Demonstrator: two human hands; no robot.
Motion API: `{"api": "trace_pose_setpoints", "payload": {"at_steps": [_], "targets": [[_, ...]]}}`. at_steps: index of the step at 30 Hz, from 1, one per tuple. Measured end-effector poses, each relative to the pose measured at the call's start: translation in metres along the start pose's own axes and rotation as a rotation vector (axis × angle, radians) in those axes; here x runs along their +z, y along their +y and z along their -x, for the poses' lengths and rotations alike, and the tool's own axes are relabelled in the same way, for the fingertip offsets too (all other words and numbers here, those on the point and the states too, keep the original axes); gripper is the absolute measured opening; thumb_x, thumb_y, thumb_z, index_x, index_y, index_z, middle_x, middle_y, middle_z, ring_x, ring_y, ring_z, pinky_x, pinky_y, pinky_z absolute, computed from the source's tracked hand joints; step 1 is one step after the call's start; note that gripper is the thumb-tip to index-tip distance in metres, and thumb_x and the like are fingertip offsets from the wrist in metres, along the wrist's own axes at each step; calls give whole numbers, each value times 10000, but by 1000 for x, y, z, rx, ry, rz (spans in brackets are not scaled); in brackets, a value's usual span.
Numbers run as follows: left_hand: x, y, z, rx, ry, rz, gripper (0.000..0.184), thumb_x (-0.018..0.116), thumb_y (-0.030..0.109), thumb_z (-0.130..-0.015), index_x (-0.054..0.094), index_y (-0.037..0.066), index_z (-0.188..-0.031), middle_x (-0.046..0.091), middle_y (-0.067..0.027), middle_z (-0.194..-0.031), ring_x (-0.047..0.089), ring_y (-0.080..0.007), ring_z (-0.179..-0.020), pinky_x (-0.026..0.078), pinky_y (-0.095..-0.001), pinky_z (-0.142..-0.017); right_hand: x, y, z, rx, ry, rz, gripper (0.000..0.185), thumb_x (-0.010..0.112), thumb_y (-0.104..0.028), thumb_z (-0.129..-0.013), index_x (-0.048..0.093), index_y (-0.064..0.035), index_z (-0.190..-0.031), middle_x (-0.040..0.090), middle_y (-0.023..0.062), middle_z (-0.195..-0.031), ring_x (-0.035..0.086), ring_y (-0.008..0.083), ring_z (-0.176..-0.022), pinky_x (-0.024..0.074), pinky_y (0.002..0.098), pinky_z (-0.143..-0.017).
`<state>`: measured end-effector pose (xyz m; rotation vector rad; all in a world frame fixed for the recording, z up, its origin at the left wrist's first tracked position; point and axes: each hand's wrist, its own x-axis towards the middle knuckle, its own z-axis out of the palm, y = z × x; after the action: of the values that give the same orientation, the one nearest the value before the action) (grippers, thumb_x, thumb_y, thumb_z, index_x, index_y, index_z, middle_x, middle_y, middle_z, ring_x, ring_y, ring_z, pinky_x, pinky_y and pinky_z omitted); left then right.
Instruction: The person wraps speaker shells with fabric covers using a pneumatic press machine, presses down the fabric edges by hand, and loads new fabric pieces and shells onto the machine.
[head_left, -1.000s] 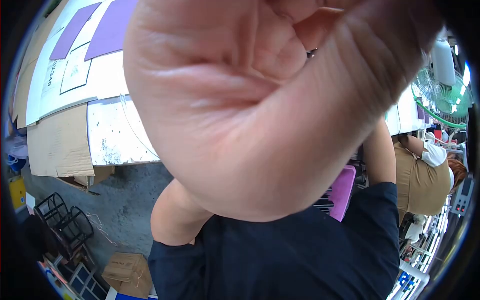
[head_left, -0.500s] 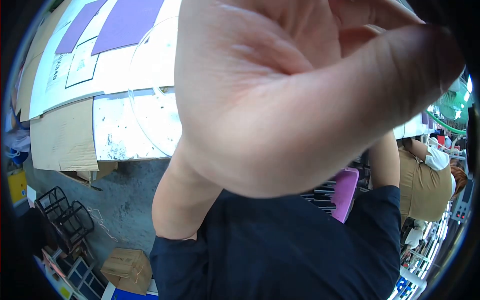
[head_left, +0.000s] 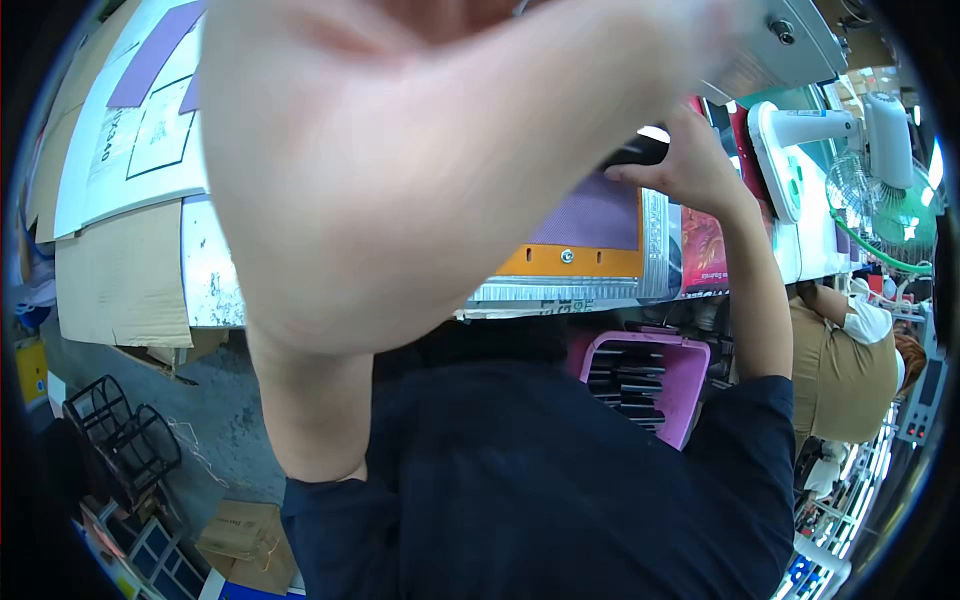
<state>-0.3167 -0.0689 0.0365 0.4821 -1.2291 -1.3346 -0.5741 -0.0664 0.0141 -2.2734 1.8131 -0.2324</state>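
Note:
My left hand (head_left: 440, 150) is very close to the camera and blurred, covering much of the upper middle. Its thumb side reaches right, while its fingers run out of the picture at the top. Further right, my right hand (head_left: 692, 168) pinches a smooth black object (head_left: 640, 152) with a bright edge, thumb along its near side. That object is partly hidden by my left hand, so its kind cannot be made out. Beneath it lies a purple mat (head_left: 595, 215) in an orange frame (head_left: 600, 262) with a bolt, on a silvery metal edge.
A pink bin (head_left: 690, 385) with several black pieces stands below the table edge. A white and green fan (head_left: 885, 150) and grey machine (head_left: 795, 45) are at upper right. Cardboard (head_left: 120, 285) hangs off the left table. A person in a tan garment (head_left: 845, 370) bends at right.
My left hand has shifted left and up, uncovering the orange frame, pink bin and fan. My right hand, mostly hidden before, now shows with the black object.

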Motion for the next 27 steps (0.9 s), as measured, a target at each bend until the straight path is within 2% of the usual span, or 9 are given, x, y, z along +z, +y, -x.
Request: {"api": "trace_pose_setpoints", "payload": {"at_steps": [4, 5, 6, 10, 12, 17, 21, 22, 27], "targets": [[-17, -2, 45, -29, 60, -596, 207, 645, 60, -844, 650, -15, -1038, 593, -23, -736, 522, -75, -643, 424, -216, -600, 1, -1, 2, -60, -9, -23, 844, 839, -308, -645, 438, -68, -1348, 519, 160, -1288, 470, 310, -1226, 391, 406, -1035], [-23, -14, 58, -1, 31, -772, 175, 661, 18, -799, 655, -5, -972, 571, -48, -658, 513, -104, -521, 410, -256, -491, 2, -3, 2, -97, 11, -28, 900, 843, -306, -642, 391, -71, -1384, 489, 161, -1336, 451, 306, -1263, 395, 406, -1040], [-24, -25, 70, 22, 45, -869, 181, 673, 13, -770, 659, 5, -951, 539, -75, -633, 503, -158, -490, 394, -286, -468, 2, -7, 3, -75, -16, -35, 969, 839, -294, -657, 302, -80, -1435, 417, 163, -1410, 421, 321, -1297, 370, 420, -1070], [-32, -50, 95, -2, -62, -1123, 212, 693, 80, -749, 671, 16, -950, 479, -71, -626, 510, -215, -521, 396, -339, -475, 6, -30, 7, -300, 60, 42, 813, 755, -235, -761, 331, -43, -1428, 400, 179, -1422, 372, 362, -1323, 311, 457, -1096], [-35, -52, 97, 57, -134, -1238, 230, 693, 116, -752, 676, 20, -961, 470, -61, -640, 507, -211, -538, 396, -339, -484, 12, -37, 9, -308, 89, 157, 784, 751, -240, -744, 376, -31, -1400, 430, 183, -1384, 411, 372, -1279, 328, 459, -1074], [-31, -56, 89, 40, -148, -1213, 218, 705, 128, -754, 695, 30, -948, 448, -57, -621, 480, -206, -517, 372, -344, -470, 25, -46, 23, -280, 151, 314, 734, 725, -233, -744, 413, 1, -1366, 436, 174, -1385, 405, 349, -1293, 304, 464, -1089], [-32, -57, 85, 12, -155, -1176, 202, 719, 122, -740, 684, 31, -916, 453, -51, -628, 491, -191, -518, 374, -331, -459, 24, -36, 5, -264, 141, 269, 685, 720, -277, -752, 464, 4, -1321, 522, 186, -1254, 514, 339, -1138, 382, 452, -972], [-32, -58, 83, -2, -152, -1159, 196, 722, 118, -736, 676, 26, -904, 459, -52, -634, 497, -190, -521, 377, -326, -457, 21, -29, 4, -185, 44, 209, 718, 711, -245, -751, 428, 1, -1364, 477, 200, -1362, 428, 364, -1293, 279, 496, -1100], [-31, -63, 73, -83, -101, -1087, 187, 704, 139, -757, 612, 37, -885, 484, -53, -704, 521, -180, -549, 388, -296, -447, 5, -23, -20, -126, -39, 201, 737, 647, -445, -779, 462, -9, -1343, 501, 172, -1347, 422, 350, -1304, 215, 508, -1126]]}}
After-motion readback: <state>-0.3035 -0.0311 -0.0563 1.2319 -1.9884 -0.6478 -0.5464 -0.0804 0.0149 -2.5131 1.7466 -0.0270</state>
